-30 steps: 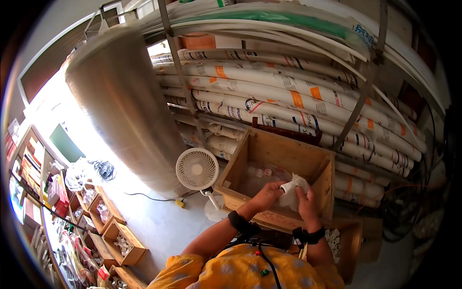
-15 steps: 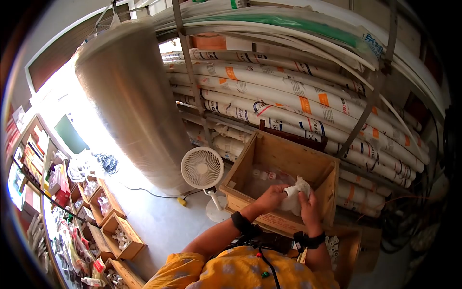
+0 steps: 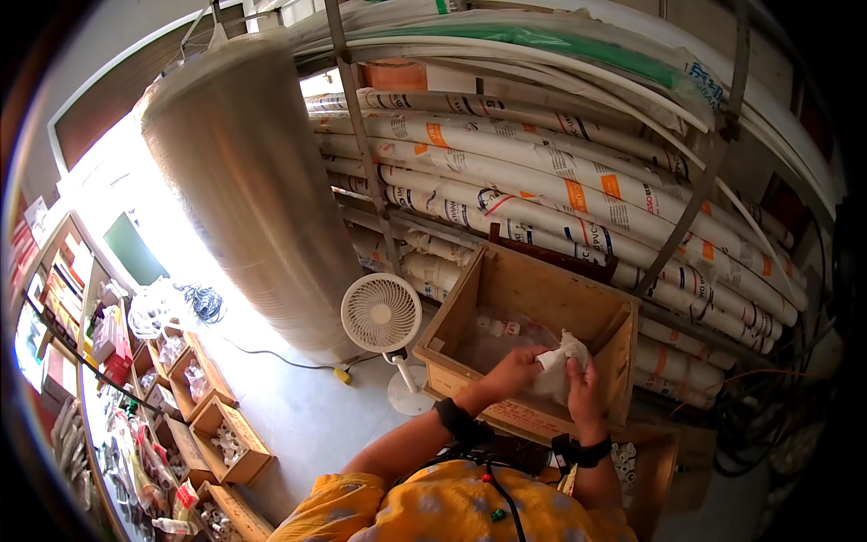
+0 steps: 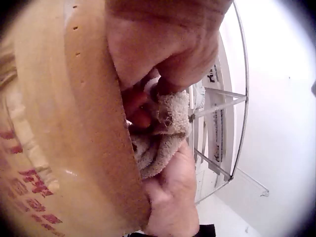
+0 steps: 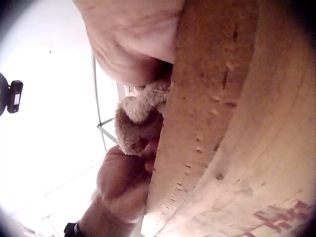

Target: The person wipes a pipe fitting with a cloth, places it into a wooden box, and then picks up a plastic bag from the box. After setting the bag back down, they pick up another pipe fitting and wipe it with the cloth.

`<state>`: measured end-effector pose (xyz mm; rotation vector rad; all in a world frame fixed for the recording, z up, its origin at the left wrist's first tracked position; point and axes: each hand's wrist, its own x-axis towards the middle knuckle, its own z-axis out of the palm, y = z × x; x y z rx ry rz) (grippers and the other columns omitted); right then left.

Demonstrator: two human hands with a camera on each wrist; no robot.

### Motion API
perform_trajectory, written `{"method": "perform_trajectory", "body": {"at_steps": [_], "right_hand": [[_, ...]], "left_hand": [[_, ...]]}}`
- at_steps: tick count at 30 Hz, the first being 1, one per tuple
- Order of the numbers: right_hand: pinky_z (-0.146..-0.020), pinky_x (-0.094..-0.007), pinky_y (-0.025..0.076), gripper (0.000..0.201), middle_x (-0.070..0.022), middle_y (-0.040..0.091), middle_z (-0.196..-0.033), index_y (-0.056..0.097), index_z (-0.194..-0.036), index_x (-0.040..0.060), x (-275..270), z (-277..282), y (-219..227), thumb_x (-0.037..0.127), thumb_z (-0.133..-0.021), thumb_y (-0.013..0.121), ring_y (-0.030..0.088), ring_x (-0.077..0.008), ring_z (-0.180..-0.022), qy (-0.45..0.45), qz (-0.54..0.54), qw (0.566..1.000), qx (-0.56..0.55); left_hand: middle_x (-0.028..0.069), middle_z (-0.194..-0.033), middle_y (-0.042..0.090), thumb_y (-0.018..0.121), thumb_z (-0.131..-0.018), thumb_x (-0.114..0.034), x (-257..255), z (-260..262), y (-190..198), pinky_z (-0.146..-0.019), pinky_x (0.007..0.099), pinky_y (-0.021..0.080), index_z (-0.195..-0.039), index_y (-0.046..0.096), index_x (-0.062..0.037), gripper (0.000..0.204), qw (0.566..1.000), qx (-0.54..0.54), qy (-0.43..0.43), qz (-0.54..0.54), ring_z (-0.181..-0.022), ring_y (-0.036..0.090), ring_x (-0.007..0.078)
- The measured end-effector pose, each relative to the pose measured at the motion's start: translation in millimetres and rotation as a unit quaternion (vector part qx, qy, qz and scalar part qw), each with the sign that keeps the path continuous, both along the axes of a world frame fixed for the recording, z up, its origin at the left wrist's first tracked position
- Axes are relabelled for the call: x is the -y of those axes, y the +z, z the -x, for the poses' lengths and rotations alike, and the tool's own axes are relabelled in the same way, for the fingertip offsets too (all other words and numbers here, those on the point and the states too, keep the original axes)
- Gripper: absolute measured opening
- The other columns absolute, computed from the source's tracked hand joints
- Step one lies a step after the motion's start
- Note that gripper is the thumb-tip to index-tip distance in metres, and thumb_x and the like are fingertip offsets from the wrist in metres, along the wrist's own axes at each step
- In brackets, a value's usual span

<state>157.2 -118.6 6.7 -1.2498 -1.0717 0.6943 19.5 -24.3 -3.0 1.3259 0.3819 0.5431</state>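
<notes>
Over the near edge of a wooden box, both hands work close together on a pale terry cloth. My left hand pinches a small white pipe fitting, mostly hidden now by cloth and fingers; a bit of white shows between the fingers in the left wrist view. The right hand grips the cloth, bunched around the fitting. In the right wrist view the cloth folds between the two hands, beside the box's wooden wall. Clear plastic bagging with white fittings lies inside the box.
A white fan stands left of the box. Behind it leans a tall wrapped roll. Racked white pipes run along the back. Small wooden bins of fittings line the left, and another bin sits by the right arm.
The white fitting's end, visible earlier at the left fingers, is now covered by the cloth. Both hands stay over the box. The head view has shifted slightly.
</notes>
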Motion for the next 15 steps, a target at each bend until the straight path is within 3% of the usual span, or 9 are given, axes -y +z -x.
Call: {"method": "perform_trajectory", "body": {"at_steps": [1, 4, 7, 10, 13, 15], "right_hand": [[-0.079, -0.0277, 0.043, 0.039, -0.0049, 0.060, -0.097, 0.053, -0.112, -0.0001, 0, -1, 0, 0.034, -0.095, 0.050, 0.053, -0.0119, -0.087, -0.005, 0.006, 1.000, -0.003], [-0.078, -0.0281, 0.043, 0.042, -0.0061, 0.060, -0.094, 0.054, -0.111, -0.0005, -4, -5, -5, 0.037, -0.094, 0.050, 0.053, -0.0122, -0.085, -0.019, 0.010, 1.000, -0.013], [-0.078, -0.0290, 0.043, 0.045, -0.0063, 0.060, -0.096, 0.054, -0.111, -0.0006, -3, -4, -1, 0.040, -0.092, 0.051, 0.054, -0.0129, -0.087, -0.021, 0.026, 0.999, 0.006], [-0.080, -0.0292, 0.043, 0.048, -0.0064, 0.060, -0.098, 0.054, -0.111, -0.0007, -2, -3, -2, 0.043, -0.091, 0.053, 0.054, -0.0138, -0.089, 0.014, 0.015, 0.998, 0.054], [-0.081, -0.0291, 0.042, 0.047, -0.0059, 0.060, -0.099, 0.054, -0.111, -0.0005, -2, 2, 0, 0.042, -0.092, 0.052, 0.054, -0.0136, -0.091, 0.015, 0.012, 0.999, 0.033], [-0.082, -0.0286, 0.042, 0.045, -0.0053, 0.060, -0.099, 0.054, -0.111, -0.0003, -2, 3, 4, 0.041, -0.092, 0.052, 0.053, -0.0133, -0.090, 0.013, 0.013, 0.999, 0.027]], "left_hand": [[0.0011, -0.097, 0.059, 0.041, -0.089, -0.002, 4, 0, 6, -0.073, 0.0229, 0.046, -0.118, 0.053, -0.0006, 0.031, 0.998, -0.026, 0.020, -0.047, -0.083, 0.055, 0.0079], [0.0013, -0.099, 0.059, 0.041, -0.089, -0.002, 6, -7, -7, -0.076, 0.0227, 0.045, -0.120, 0.052, 0.0001, 0.032, 0.986, 0.034, 0.074, -0.146, -0.085, 0.055, 0.0080], [0.0025, -0.101, 0.058, 0.042, -0.089, -0.002, 8, -1, 6, -0.080, 0.0233, 0.044, -0.121, 0.051, 0.0005, 0.034, 0.992, -0.059, 0.066, -0.088, -0.089, 0.054, 0.0091], [0.0043, -0.101, 0.060, 0.045, -0.085, -0.002, 1, 3, 6, -0.081, 0.0248, 0.043, -0.117, 0.054, 0.0021, 0.033, 0.999, 0.004, 0.044, 0.016, -0.092, 0.053, 0.0096], [0.0038, -0.102, 0.059, 0.044, -0.088, -0.004, -1, 2, -3, -0.080, 0.0241, 0.043, -0.117, 0.054, 0.0030, 0.031, 0.997, 0.054, 0.002, 0.062, -0.091, 0.053, 0.0092], [0.0031, -0.102, 0.059, 0.044, -0.089, -0.006, -4, -1, -13, -0.080, 0.0233, 0.043, -0.117, 0.054, 0.0029, 0.031, 0.997, 0.063, 0.001, 0.038, -0.089, 0.052, 0.0085]]}}
